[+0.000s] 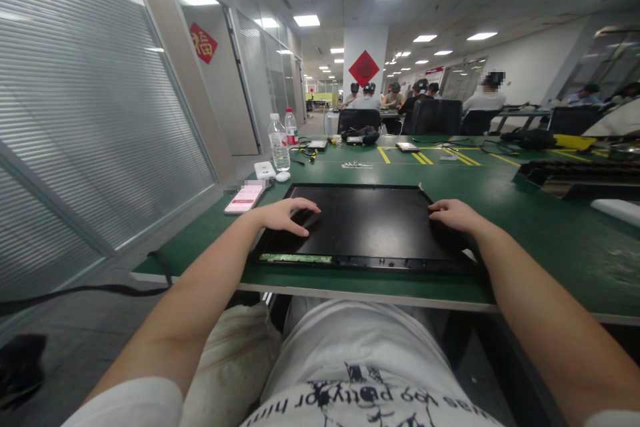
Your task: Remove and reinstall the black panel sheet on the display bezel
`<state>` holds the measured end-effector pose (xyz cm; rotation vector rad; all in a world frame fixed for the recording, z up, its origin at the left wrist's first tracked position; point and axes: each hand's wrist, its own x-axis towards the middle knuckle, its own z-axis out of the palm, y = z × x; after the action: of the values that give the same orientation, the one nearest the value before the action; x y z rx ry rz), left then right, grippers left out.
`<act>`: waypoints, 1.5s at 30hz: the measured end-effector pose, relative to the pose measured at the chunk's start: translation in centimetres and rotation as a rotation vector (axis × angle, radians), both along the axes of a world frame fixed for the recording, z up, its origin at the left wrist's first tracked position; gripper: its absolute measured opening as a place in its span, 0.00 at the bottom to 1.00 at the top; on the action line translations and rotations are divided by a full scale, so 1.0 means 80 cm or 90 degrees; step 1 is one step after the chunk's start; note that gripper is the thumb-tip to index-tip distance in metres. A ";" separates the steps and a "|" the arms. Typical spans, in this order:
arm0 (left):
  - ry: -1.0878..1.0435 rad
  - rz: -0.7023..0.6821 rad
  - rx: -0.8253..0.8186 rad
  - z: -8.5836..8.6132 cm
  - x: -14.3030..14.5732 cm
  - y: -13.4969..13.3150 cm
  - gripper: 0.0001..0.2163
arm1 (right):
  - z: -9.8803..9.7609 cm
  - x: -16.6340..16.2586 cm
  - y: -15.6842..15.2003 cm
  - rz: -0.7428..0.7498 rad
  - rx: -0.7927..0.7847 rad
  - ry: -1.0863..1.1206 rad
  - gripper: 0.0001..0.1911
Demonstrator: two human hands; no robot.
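A flat black display panel point(370, 220) with a raised rim lies on the green tabletop in front of me. Along its near edge, toward the left, runs a green circuit strip point(296, 258). My left hand point(286, 215) is over the panel's left side, thumb and fingers spread apart above the dark surface; contact is hard to make out. At the right rim, my right hand point(454, 215) has its fingers bent together on the edge, with the thumb side partly hidden.
Left of the panel lie a phone point(246, 197), a white box point(265, 171) and a water bottle point(279, 143); a red-labelled bottle point(291, 125) stands behind. Small screws or clips point(357, 165) lie beyond the panel. Dark frames point(560, 177) are stacked at right. Several people sit farther back.
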<state>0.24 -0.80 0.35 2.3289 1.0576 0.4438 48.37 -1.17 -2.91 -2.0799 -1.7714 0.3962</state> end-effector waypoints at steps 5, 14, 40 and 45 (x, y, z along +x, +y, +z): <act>0.102 -0.102 0.003 0.003 -0.012 0.002 0.43 | 0.000 0.001 0.001 0.003 0.004 -0.002 0.17; 0.172 -0.185 -0.011 0.000 -0.024 -0.002 0.50 | 0.003 -0.003 -0.003 0.003 0.001 -0.022 0.18; 0.123 -0.171 0.032 0.017 -0.010 -0.016 0.43 | -0.002 0.003 0.005 0.013 0.002 -0.009 0.19; 0.036 0.095 -0.003 0.013 -0.019 0.006 0.35 | -0.002 0.006 0.006 0.009 0.006 -0.015 0.20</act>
<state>-1.24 -0.29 1.37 2.2787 1.2644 0.4334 48.81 -0.70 -3.09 -2.0756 -1.7981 0.3681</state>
